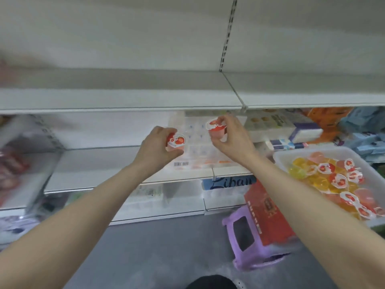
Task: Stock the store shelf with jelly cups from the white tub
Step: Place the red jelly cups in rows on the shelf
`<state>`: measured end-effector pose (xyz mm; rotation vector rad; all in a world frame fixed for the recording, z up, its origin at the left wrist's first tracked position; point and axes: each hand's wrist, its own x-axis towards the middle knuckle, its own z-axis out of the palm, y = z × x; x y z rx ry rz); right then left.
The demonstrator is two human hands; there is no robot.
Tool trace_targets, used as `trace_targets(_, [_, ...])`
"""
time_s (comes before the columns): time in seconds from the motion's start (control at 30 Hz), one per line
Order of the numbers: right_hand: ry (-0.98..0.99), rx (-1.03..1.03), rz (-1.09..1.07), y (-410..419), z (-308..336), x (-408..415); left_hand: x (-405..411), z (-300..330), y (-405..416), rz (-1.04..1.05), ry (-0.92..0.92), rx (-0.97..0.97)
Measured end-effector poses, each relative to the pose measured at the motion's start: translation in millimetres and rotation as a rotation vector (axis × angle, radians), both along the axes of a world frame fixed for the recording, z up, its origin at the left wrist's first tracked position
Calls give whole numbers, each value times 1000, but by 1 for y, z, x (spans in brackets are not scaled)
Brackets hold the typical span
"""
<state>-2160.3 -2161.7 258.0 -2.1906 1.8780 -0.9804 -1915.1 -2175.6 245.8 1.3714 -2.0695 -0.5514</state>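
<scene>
Bare forearms reach forward from the bottom corners toward white store shelving; left hand (155,146), fingers curled round a strawberry jelly cup (176,142), lid tilted toward the camera, held in front of the middle shelf (100,161); right hand (231,135), fingers and thumb pinching a second strawberry jelly cup (216,128), raised slightly higher, just under the front lip of the upper shelf (125,100); the two cups near each other, not touching. White tub (279,157) at right, beside the right forearm, holding a heap of jelly cups (337,180), red-lidded and yellow or pink; red carton (268,215) beneath the tub, resting on a purple plastic stool (250,245) on grey floor (156,257); boxed goods (277,124) blurred on the shelf behind the hands.
</scene>
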Motion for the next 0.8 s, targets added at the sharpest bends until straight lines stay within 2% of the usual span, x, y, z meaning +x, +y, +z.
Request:
trace_targets(0.23, [-77,-68,214,-44,12,116,116,13,9,201,-27,-61])
trace_targets(0.53, [-157,-7,430,-106,31,255,236,31,11,519,-64,-126])
trace_targets(0.8, [-176,-18,627,-190,39,362,324,50,-38,735,-132,-107])
